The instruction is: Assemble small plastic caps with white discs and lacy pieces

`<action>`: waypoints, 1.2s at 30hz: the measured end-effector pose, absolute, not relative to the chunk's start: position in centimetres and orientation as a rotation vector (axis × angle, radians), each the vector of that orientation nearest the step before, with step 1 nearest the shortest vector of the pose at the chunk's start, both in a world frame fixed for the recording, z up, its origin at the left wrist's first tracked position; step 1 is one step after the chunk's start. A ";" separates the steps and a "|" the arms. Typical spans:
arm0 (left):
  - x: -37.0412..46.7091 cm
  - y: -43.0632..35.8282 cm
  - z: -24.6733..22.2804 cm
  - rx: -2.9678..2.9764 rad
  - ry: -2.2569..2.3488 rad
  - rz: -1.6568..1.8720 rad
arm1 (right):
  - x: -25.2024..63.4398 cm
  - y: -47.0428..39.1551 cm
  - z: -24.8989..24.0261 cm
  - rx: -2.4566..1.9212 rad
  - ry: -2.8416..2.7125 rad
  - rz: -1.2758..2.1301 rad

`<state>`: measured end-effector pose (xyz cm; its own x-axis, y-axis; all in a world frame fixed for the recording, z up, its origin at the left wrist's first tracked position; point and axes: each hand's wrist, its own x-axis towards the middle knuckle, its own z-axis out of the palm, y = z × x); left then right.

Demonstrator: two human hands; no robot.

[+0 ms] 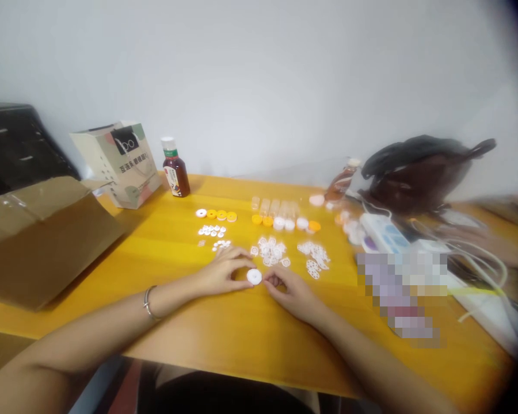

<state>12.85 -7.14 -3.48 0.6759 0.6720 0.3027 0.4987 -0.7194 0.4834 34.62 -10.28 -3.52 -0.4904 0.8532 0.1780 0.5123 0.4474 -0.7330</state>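
Note:
A round white disc is pinched at its left edge between the thumb and fingers of my left hand. Just right of the disc, my right hand has its fingers curled and its thumb against the forefinger; what it holds, if anything, is too small to make out. Beyond my hands lie a pile of white lacy pieces and a second such pile. Small white parts lie beyond my left hand. Farther back stand a row of orange and white round pieces and another similar row.
An open cardboard box, a paper bag and a dark bottle stand at the left. Clear blocks lie at the back. On the right are another bottle, a dark bag, a power strip and white cables.

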 end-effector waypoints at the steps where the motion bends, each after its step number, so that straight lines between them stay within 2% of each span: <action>1: 12.8 -7.2 -3.4 2.530 0.920 0.687 | 34.6 -10.3 -3.6 -1.140 -2.166 0.835; 9: 8.6 -4.5 0.2 2.356 1.141 1.131 | 34.6 -10.5 -3.7 -1.141 -2.120 0.815; 14: 2.7 -1.2 1.1 2.215 1.358 0.512 | 34.4 -10.4 -3.9 -1.147 -2.042 0.776; 17: 1.2 -0.4 0.4 2.188 1.312 0.308 | 34.0 -10.2 -3.7 -1.126 -2.053 0.747; 36: 2.3 -0.5 -0.4 2.179 1.285 0.349 | 33.6 -10.3 -3.5 -1.119 -2.018 0.755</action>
